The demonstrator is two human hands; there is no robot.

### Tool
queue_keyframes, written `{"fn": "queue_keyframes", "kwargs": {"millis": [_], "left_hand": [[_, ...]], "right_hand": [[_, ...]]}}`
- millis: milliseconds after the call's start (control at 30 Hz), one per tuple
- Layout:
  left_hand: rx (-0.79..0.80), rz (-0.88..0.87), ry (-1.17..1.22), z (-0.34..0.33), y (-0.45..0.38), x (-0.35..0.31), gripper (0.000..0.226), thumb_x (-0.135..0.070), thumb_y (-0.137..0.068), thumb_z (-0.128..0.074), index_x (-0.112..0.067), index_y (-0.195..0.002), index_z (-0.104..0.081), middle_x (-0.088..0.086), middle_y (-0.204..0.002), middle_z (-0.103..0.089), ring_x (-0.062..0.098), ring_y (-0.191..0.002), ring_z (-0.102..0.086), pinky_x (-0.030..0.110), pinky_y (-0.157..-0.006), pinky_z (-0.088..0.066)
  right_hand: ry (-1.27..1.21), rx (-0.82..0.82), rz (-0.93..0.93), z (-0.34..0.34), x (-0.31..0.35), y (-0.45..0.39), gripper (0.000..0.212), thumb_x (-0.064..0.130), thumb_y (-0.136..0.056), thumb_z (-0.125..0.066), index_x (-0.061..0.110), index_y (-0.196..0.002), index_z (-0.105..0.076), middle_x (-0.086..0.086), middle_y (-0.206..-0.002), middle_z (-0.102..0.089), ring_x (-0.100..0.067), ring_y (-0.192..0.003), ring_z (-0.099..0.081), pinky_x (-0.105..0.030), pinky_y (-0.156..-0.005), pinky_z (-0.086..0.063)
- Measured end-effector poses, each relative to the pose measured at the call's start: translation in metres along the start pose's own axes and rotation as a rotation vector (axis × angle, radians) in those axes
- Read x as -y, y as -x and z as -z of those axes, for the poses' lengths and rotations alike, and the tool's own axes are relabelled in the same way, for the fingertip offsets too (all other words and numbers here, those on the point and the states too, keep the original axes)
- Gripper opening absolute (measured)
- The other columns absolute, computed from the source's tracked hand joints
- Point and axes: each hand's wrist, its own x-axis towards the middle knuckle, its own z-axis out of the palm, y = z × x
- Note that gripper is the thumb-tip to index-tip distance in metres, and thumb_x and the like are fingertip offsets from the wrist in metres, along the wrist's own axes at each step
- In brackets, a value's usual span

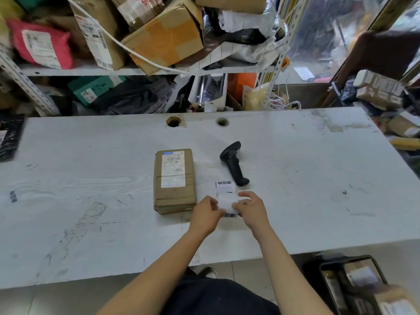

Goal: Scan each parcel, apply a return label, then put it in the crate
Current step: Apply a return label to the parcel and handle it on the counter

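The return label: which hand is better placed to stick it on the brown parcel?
Probably the left hand: it pinches the return label right beside the brown parcel; the right hand is farther away.

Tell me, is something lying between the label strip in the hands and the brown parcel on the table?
Nothing visible does. The label strip, held by both hands, is just right of the parcel; the scanner lies beyond it.
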Motion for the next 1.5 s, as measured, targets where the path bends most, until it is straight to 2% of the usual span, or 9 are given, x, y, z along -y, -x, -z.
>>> {"fn": "queue_keyframes", "kwargs": {"millis": [100, 267, 367, 567, 667, 800, 900, 1167, 1500], "left_hand": [[-0.004, -0.021, 0.008, 0.000, 0.001, 0.004, 0.019, -0.018, -0.090, -0.069, -0.012, -0.078, -0.055, 0.003, -0.075, -0.059, 0.016, -0.068, -0.051, 0.029, -0.061, -0.038], [-0.035, 0.018, 0.236, 0.005, -0.001, -0.007, 0.016, -0.015, -0.092, -0.067, -0.016, -0.078, -0.057, 0.009, -0.082, -0.068, 0.019, -0.072, -0.059, 0.028, -0.063, -0.042], [-0.085, 0.024, 0.329, 0.010, -0.006, -0.019, 0.012, -0.014, -0.094, -0.065, -0.015, -0.083, -0.061, 0.003, -0.079, -0.067, 0.013, -0.067, -0.058, 0.023, -0.060, -0.043], [0.029, -0.130, 0.504, 0.020, -0.006, -0.023, 0.007, -0.011, -0.093, -0.067, -0.012, -0.088, -0.071, -0.002, -0.079, -0.070, 0.008, -0.071, -0.060, 0.023, -0.071, -0.047], [0.081, -0.183, 0.438, 0.021, -0.004, -0.018, 0.013, 0.000, -0.091, -0.067, -0.011, -0.094, -0.073, -0.002, -0.088, -0.075, 0.002, -0.077, -0.067, 0.014, -0.072, -0.051], [0.025, -0.178, 0.422, 0.018, -0.004, -0.020, 0.020, 0.003, -0.093, -0.063, -0.014, -0.092, -0.074, -0.004, -0.087, -0.076, 0.002, -0.076, -0.069, 0.012, -0.070, -0.050], [0.016, -0.218, 0.405, 0.018, -0.006, -0.023, 0.018, 0.001, -0.093, -0.063, -0.011, -0.095, -0.076, -0.002, -0.087, -0.076, 0.002, -0.078, -0.068, 0.011, -0.072, -0.049], [-0.016, -0.274, 0.361, 0.020, -0.009, -0.027, 0.020, -0.003, -0.093, -0.065, -0.020, -0.092, -0.076, -0.001, -0.089, -0.076, 0.007, -0.084, -0.069, 0.016, -0.078, -0.053], [-0.087, -0.380, -0.014, 0.024, -0.020, -0.023, 0.022, -0.003, -0.096, -0.059, -0.013, -0.108, -0.075, -0.007, -0.097, -0.067, 0.002, -0.087, -0.061, 0.002, -0.074, -0.042]], "right_hand": [[-0.025, -0.023, 0.059, -0.007, 0.003, 0.006, 0.022, 0.008, -0.083, -0.068, 0.022, -0.095, -0.057, -0.009, -0.081, -0.070, -0.035, -0.082, -0.068, -0.053, -0.087, -0.055], [0.069, 0.063, 0.258, -0.003, 0.018, 0.017, 0.021, 0.023, -0.076, -0.077, 0.028, -0.092, -0.065, 0.004, -0.097, -0.068, -0.017, -0.084, -0.065, -0.032, -0.079, -0.053], [0.156, 0.137, 0.311, 0.002, 0.017, 0.018, 0.032, 0.010, -0.077, -0.078, 0.034, -0.094, -0.066, 0.007, -0.095, -0.069, -0.014, -0.082, -0.065, -0.023, -0.073, -0.053], [-0.115, 0.032, 0.261, 0.008, 0.028, 0.017, 0.018, -0.001, -0.080, -0.076, 0.011, -0.093, -0.071, -0.001, -0.079, -0.069, -0.010, -0.071, -0.064, -0.028, -0.073, -0.056], [-0.235, -0.011, 0.232, 0.009, 0.032, 0.014, 0.017, -0.005, -0.084, -0.069, 0.011, -0.090, -0.071, -0.010, -0.087, -0.073, -0.024, -0.080, -0.069, -0.035, -0.075, -0.059], [0.131, -0.145, 0.374, 0.004, 0.032, 0.013, 0.016, 0.009, -0.084, -0.071, 0.025, -0.089, -0.070, 0.007, -0.109, -0.056, -0.009, -0.098, -0.061, -0.013, -0.074, -0.047], [0.313, -0.168, 0.540, 0.000, 0.032, 0.012, 0.005, 0.019, -0.083, -0.072, 0.023, -0.087, -0.072, 0.015, -0.107, -0.050, -0.006, -0.103, -0.052, -0.017, -0.081, -0.042], [0.462, -0.182, 0.632, -0.007, 0.042, 0.005, 0.012, 0.030, -0.090, -0.070, 0.020, -0.091, -0.075, 0.009, -0.100, -0.058, -0.010, -0.096, -0.054, -0.025, -0.079, -0.045], [0.423, -0.158, 0.606, -0.008, 0.044, 0.000, 0.007, 0.020, -0.085, -0.075, 0.015, -0.084, -0.078, 0.007, -0.089, -0.065, -0.011, -0.082, -0.060, -0.026, -0.072, -0.046]]}}
